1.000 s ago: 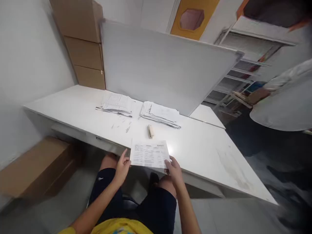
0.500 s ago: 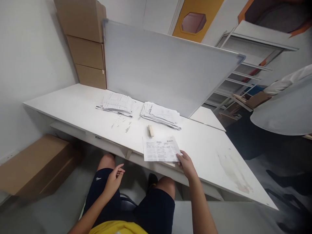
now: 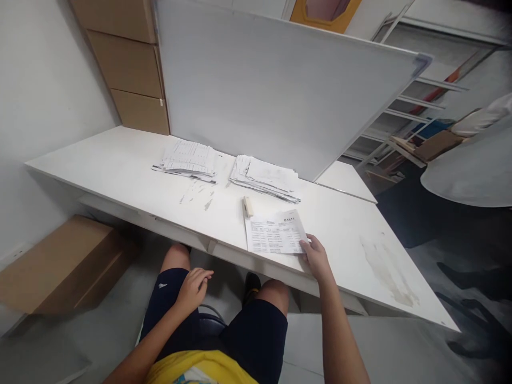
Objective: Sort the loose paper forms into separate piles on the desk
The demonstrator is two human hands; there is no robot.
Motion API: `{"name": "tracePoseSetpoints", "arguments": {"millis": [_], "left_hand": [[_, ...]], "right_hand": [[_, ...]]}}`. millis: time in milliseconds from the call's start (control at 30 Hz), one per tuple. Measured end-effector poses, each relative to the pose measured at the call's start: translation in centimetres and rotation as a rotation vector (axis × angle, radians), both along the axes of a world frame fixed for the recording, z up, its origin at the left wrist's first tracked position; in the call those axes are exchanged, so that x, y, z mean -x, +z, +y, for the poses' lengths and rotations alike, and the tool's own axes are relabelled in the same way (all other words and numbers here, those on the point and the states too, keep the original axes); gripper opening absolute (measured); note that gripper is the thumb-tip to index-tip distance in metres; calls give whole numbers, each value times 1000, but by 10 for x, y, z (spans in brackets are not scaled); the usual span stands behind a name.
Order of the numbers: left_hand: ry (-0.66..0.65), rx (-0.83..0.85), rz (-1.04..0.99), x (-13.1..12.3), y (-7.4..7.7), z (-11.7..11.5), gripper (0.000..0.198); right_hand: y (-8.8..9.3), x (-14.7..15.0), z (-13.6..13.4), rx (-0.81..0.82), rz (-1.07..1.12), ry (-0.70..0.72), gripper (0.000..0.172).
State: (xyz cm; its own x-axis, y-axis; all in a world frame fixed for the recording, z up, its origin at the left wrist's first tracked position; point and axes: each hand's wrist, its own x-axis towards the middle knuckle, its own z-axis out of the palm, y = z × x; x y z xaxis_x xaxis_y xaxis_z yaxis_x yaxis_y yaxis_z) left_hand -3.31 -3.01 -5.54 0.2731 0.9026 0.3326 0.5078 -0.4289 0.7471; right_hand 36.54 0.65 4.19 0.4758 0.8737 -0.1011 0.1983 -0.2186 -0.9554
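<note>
A printed sheet of paper (image 3: pixel 276 233) is pinched at its lower right corner between the thumb and fingers of my right hand (image 3: pixel 316 256), close above the table's front edge. Just past its top left corner is a small beige block-shaped object (image 3: pixel 248 206), its kind unclear. My left hand (image 3: pixel 195 288) rests in the air over my left thigh, holding nothing, fingers loosely stretched to the right. Farther back lie two stacks of printed papers, a left stack (image 3: pixel 188 159) and a right stack (image 3: pixel 266 177).
The white table (image 3: pixel 344 240) bears grey smudges. A large whiteboard (image 3: pixel 272 90) stands along its back, with stacked cardboard boxes (image 3: pixel 138 112) at left. Another box (image 3: pixel 68 261) sits on the floor. At right are a metal rack (image 3: pixel 416 104) and a pale covered item (image 3: pixel 472 170).
The camera view has tilted down slightly. My right hand has shifted the sheet a little to the right and away from me. My left hand's fingers have drawn closer together.
</note>
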Motion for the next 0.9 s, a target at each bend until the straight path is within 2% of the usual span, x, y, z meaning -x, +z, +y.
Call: {"name": "tracePoseSetpoints", "arguments": {"millis": [67,133,233,300,367,433,600,900], "left_hand": [[-92,-252,34,-14,27,18,32],[-116,-422,31,-37,61,51,33],[-109,-453,42,-85,106,118,37],[-139,-370,144,-116,120,159,43],[-230,-242,293,-138,121,184,49],[-288,-155,379,-149,115,195,50],[-318,-120,381,-148,102,197,50],[-345,-148,306,-147,103,198,50]], "right_hand": [[-1,2,-1,-9,-18,-6,47],[-2,3,-1,-14,-22,-14,47],[0,4,-2,-19,-31,-14,46],[3,6,-2,-20,-43,-19,45],[5,9,-2,-19,-48,-36,44],[7,11,-2,-24,-53,-54,43],[7,13,0,-37,-76,-66,41],[7,12,-5,-42,-42,-84,40]]}}
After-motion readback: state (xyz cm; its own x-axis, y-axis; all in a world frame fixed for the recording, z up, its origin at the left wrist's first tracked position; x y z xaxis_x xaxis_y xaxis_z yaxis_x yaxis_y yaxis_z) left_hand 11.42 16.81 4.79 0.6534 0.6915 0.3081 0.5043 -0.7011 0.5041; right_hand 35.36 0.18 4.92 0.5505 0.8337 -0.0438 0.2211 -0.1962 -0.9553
